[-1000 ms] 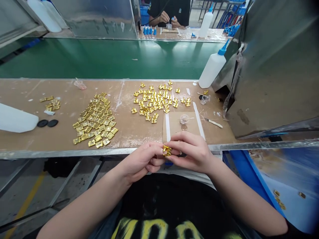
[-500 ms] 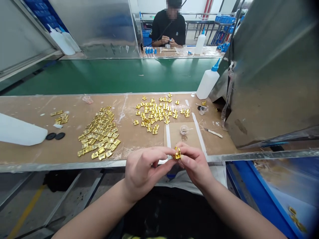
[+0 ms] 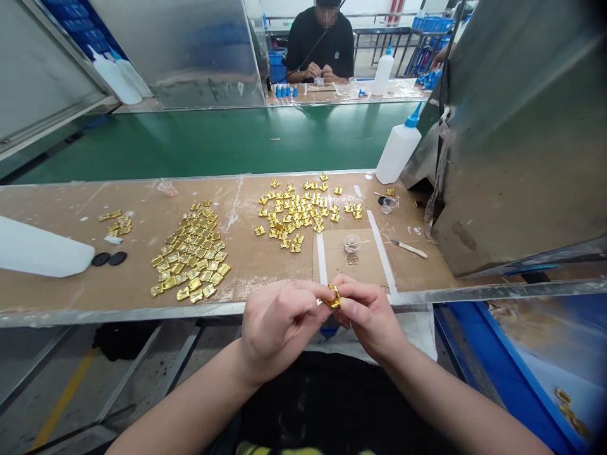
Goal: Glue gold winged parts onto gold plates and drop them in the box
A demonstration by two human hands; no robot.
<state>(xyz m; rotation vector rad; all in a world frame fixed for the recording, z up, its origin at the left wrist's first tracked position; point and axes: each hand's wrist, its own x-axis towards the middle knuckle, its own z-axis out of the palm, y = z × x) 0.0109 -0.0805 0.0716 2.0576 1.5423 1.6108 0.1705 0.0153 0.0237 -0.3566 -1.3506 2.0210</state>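
Note:
Between the fingertips of both hands is a small shiny gold-coloured part [image 3: 334,297], held just in front of the bench edge. My left hand [image 3: 279,322] pinches it from the left, and my right hand [image 3: 370,313] grips it from the right with thumb and forefinger. Fingers cover much of it, so its full shape is hidden. Beyond the hands, a small clear cup [image 3: 351,244] with a thin stick across it stands on a cardboard piece [image 3: 340,268] edged by white strips. Many similar gold parts [image 3: 296,212] lie loose behind, and flat gold pieces [image 3: 192,253] form a pile at left.
A white bottle with a blue tip [image 3: 398,151] stands at the back right, beside a metal panel [image 3: 521,139]. A white-handled knife [image 3: 410,249] lies at right. A large white bottle [image 3: 42,246] lies at left near black discs [image 3: 109,259]. Across the green belt [image 3: 227,142] sits a co-worker [image 3: 320,47].
The gold part has turned slightly between my fingertips, and both hands keep their pinch on it. Across the belt, the co-worker's hands have shifted a little.

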